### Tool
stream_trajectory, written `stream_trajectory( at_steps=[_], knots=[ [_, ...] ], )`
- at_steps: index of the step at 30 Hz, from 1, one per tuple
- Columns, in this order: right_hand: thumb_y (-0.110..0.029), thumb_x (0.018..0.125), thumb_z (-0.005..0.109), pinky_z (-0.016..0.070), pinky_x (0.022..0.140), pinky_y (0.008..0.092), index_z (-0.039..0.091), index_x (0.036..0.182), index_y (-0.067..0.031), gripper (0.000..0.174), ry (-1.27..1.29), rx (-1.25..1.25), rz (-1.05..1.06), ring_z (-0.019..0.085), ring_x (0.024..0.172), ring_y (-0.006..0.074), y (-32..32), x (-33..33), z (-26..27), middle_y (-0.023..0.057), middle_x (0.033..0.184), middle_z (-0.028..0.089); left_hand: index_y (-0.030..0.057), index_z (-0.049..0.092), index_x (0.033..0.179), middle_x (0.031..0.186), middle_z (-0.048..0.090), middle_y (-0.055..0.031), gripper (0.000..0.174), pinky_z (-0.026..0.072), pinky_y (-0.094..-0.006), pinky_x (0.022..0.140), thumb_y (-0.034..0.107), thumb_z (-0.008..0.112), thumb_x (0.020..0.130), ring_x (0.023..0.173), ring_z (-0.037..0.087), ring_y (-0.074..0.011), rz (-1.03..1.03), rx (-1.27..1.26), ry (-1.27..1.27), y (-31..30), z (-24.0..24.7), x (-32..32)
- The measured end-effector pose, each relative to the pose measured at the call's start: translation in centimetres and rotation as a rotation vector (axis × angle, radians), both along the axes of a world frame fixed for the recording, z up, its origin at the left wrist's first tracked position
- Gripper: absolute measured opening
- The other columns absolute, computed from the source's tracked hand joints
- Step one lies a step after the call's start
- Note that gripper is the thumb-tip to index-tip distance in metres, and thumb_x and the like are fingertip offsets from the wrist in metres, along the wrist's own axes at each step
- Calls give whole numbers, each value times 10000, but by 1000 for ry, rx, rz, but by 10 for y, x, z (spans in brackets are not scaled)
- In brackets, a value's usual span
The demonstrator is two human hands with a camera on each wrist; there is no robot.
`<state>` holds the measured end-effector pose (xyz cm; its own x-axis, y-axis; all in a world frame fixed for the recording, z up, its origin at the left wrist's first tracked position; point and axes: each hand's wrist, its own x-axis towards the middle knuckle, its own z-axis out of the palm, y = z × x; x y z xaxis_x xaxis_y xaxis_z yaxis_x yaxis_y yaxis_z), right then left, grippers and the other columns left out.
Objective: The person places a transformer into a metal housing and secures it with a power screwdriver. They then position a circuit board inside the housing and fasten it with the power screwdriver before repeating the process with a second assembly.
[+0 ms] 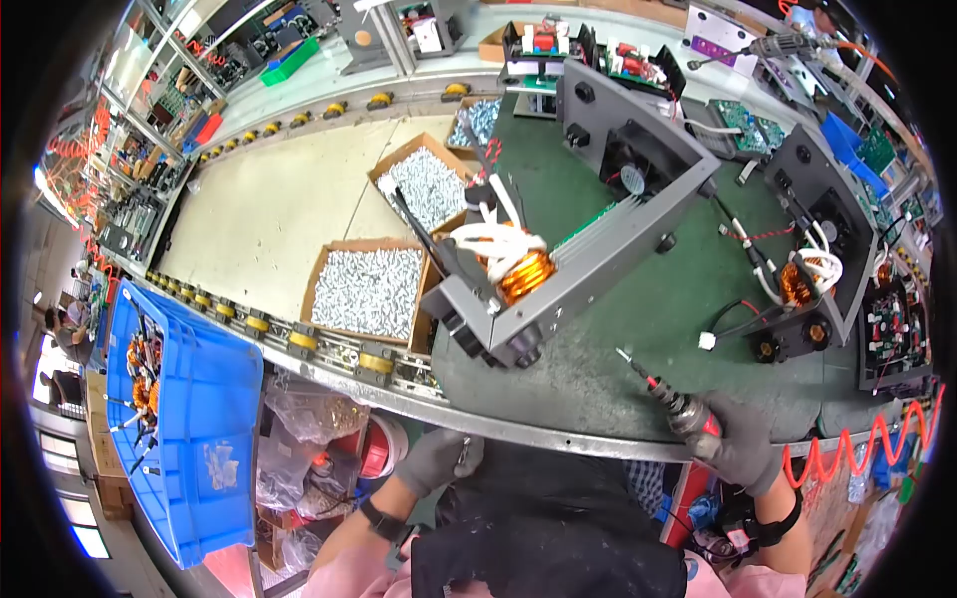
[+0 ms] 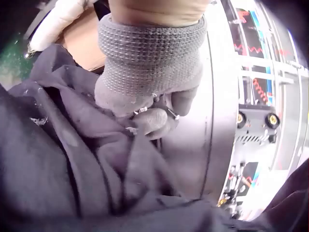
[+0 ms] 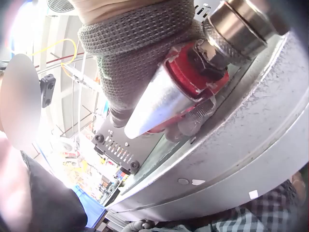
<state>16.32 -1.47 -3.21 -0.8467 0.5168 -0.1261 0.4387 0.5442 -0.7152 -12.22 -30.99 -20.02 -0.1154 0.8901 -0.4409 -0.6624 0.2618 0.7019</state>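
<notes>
The gloved left hand (image 1: 439, 461) is below the bench's front edge, fingers curled round a few small metal screws (image 1: 464, 450); in the left wrist view screws (image 2: 140, 110) poke out between the fingers of that hand (image 2: 149, 92). A red and silver power screwdriver (image 1: 684, 411) is gripped by the gloved right hand (image 1: 743, 448) over the bench edge, its bit pointing up and left. The right wrist view shows the tool's red body (image 3: 186, 77) in the hand (image 3: 130, 72). Beyond both hands a grey metal housing (image 1: 598, 284) stands tilted, holding an orange copper coil (image 1: 525, 276) with white wires.
Two cardboard boxes of screws (image 1: 367, 291) (image 1: 427, 189) stand left of the housing. A blue bin (image 1: 214, 419) with coils is at the left, beside a roller track (image 1: 257, 324). Another housing (image 1: 832, 239) stands at the right, above a red coiled hose (image 1: 867, 453).
</notes>
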Motion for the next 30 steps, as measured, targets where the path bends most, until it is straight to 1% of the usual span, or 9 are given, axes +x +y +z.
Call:
stream_trajectory(
  at_steps=[3,8,12,16,20,22,25,29,30],
  knots=[
    [-477,753,704,501,648,378,615,1085,-43,553,-22,-72,-27,649,724,334,3,4,-3,166,803,634,0,556,870,730,544,-127,475,377,-270,439,474,566,840,600,532,-181,146,-93,-327,3,75,3],
    [-477,736,712,504,633,392,647,1034,-64,513,-3,-65,-25,640,705,364,8,6,-8,165,766,635,3,577,721,615,518,-50,544,305,-217,490,494,473,932,498,397,-102,-187,146,416,34,209,-39],
    [-470,738,711,508,644,387,643,1042,-66,511,30,-124,-11,645,719,360,12,7,-3,166,768,635,6,656,902,802,643,-107,285,490,-334,657,230,486,947,704,620,-226,-351,179,1200,128,326,-50],
    [-448,702,771,521,697,372,608,1104,-57,583,32,-267,-56,672,761,290,14,13,-8,132,849,659,144,674,936,851,640,-79,192,489,-395,654,254,523,891,760,615,-323,-401,146,2187,231,314,-73],
    [-325,858,612,495,754,343,535,1184,-2,466,188,-424,-161,626,866,233,9,17,1,115,972,640,126,665,962,912,659,-118,233,502,-415,715,254,478,912,809,637,-312,-1045,-543,1879,249,276,-122],
    [-335,868,587,485,706,325,544,1158,4,448,275,-516,-190,608,803,200,11,18,0,90,920,629,109,672,1009,1011,668,-127,314,480,-406,837,267,405,961,887,635,-305,-1435,-87,1903,232,207,-174],
    [-347,876,555,453,627,270,558,1103,13,425,435,-662,-268,536,694,118,6,22,-12,37,835,586,103,671,1030,1000,670,-135,328,455,-360,870,316,435,951,935,616,-278,-1195,-396,1608,257,241,-162],
    [-368,887,548,461,686,277,541,1140,23,466,331,-713,-286,542,772,130,12,21,-7,53,899,595,85,661,980,660,566,-84,311,463,-310,548,355,521,914,605,571,-189,-621,-293,1786,345,244,-212],
    [-355,888,549,466,725,287,541,1147,23,458,359,-717,-280,550,807,143,13,20,-7,62,927,598,69,645,972,617,485,-35,338,393,-286,476,376,509,930,530,483,-144,-304,-359,1342,367,243,-216]
  ],
)
